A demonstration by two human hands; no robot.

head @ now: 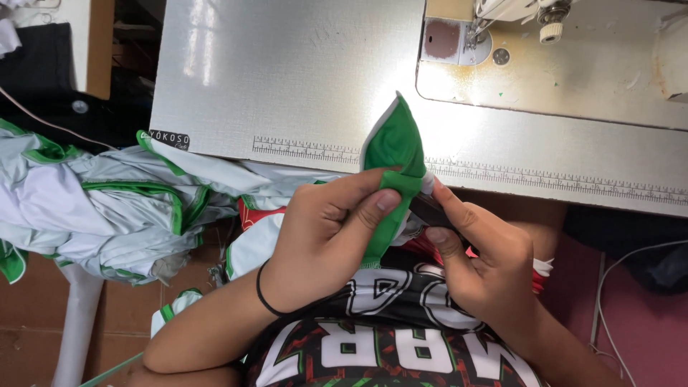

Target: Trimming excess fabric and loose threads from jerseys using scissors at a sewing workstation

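Your left hand pinches the green fabric piece just off the sewing table's near edge; your right hand grips its lower fold with a small dark tool. It looks light, limp and slippery, so hold it at the white-trimmed seam.

I see a green fabric piece with a white edge, folded, standing upright with its pointed tip up over the near edge of the sewing table. Lower part is pinched and runs down as a green strip. A small dark object sits just beside it, kind unclear.
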